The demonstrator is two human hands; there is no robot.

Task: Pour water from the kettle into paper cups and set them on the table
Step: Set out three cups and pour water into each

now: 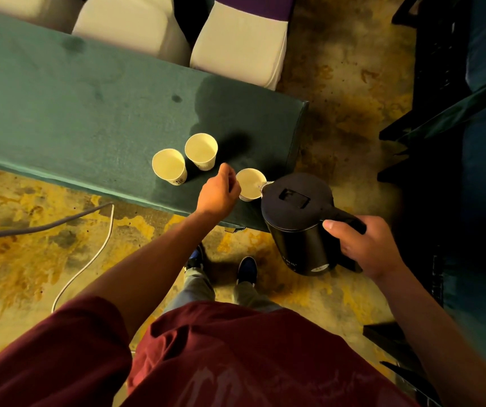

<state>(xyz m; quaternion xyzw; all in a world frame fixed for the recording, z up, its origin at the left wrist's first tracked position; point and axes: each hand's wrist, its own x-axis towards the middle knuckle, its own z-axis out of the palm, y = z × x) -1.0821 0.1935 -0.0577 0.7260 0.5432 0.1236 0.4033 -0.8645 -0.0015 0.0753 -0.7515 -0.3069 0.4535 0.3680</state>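
The right hand (pixel 365 248) grips the black electric kettle (pixel 297 224) by its handle, tipping water into a white paper cup (pixel 250 183) steadied by the left hand (pixel 218 192) near the green-clothed desk (pixel 59 113) corner. Two more paper cups (pixel 200 151) already stand just beside; whether filled, I cannot tell.

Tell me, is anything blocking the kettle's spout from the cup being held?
Nothing visible is. The black kettle, gripped by the right hand, has its spout right at the rim of the paper cup that the left hand holds. The two other paper cups stand off to the left.
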